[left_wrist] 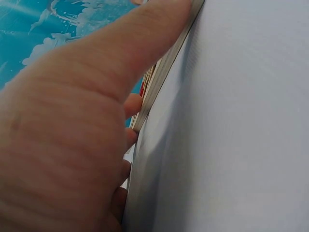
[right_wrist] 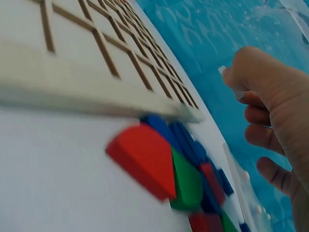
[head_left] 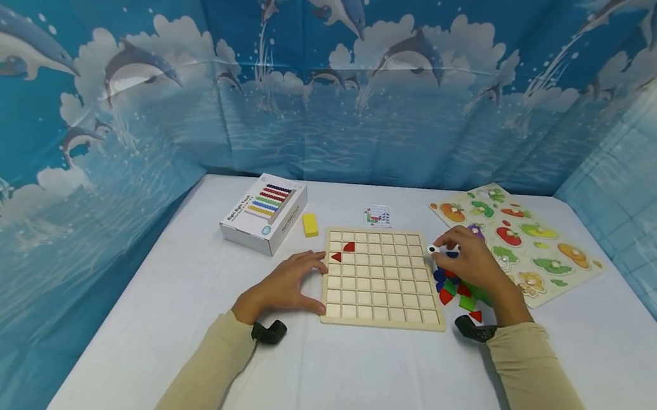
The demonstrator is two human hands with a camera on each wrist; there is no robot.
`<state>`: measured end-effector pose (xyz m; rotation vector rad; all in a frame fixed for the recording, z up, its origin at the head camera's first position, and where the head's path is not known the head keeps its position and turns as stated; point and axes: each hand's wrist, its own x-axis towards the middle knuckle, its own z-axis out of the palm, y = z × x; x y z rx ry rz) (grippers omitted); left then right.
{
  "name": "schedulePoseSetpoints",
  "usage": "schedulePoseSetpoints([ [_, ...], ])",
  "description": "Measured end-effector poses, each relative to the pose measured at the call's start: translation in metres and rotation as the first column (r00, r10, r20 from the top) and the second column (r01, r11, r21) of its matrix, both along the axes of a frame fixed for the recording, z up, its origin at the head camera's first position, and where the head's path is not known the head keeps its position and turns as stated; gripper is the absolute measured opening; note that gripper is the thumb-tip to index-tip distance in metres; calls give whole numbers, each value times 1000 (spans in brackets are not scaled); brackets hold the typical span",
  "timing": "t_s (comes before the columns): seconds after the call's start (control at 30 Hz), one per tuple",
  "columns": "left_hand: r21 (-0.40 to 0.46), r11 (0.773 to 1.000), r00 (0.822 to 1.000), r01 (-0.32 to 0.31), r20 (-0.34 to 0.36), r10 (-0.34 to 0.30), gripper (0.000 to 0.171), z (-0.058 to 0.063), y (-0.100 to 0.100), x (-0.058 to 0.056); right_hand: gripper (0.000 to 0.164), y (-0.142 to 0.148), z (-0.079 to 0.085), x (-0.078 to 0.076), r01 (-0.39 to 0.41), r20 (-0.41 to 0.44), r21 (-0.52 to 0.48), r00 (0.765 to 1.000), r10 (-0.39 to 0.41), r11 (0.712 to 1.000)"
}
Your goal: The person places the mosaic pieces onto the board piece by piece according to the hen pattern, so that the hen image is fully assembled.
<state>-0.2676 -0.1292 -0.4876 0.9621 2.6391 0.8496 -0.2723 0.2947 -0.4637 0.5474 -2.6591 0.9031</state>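
Note:
A wooden grid board (head_left: 383, 327) lies on the table, with two red pieces in its upper left cells, a quarter-round one (head_left: 349, 247) and a triangle (head_left: 336, 256). My left hand (head_left: 288, 286) rests against the board's left edge, thumb and fingers spread along it. Between thumb and index finger, my right hand (head_left: 472, 262) pinches a small white tile with a black dot (head_left: 432, 248) just off the board's right edge. Beneath that hand lies a pile of red, green and blue pieces; a red rounded piece (right_wrist: 145, 159) and a green one (right_wrist: 186, 186) show closely in the right wrist view.
A white box (head_left: 260, 213) with colourful bars printed on it stands at the back left, beside a yellow block (head_left: 309, 225). Behind the board lies a small pattern card (head_left: 376, 215). A vegetable puzzle board (head_left: 557, 249) occupies the right side.

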Motion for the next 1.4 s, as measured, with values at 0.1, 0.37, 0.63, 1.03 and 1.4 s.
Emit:
schedulePoseSetpoints([
  [0.1,8,1000,1000,8,-6,-8,75,0,0,1,16,-12,1,-5,-35,9,-16,999,35,999],
  [0.37,4,1000,1000,7,-17,-7,75,-2,0,-1,17,-62,3,-19,-172,-7,-70,985,172,983],
  [0.63,3,1000,1000,5,-24,-5,76,-2,-2,-1,17,-118,-3,-32,-277,74,-99,956,285,956],
  [1.03,-5,1000,1000,10,-13,-10,74,0,0,1,20,-142,-16,-30,-204,120,-17,972,204,979],
  [1.4,-22,1000,1000,-9,-12,9,72,3,1,1,14,-141,-19,-33,-210,106,-52,971,214,976],
])
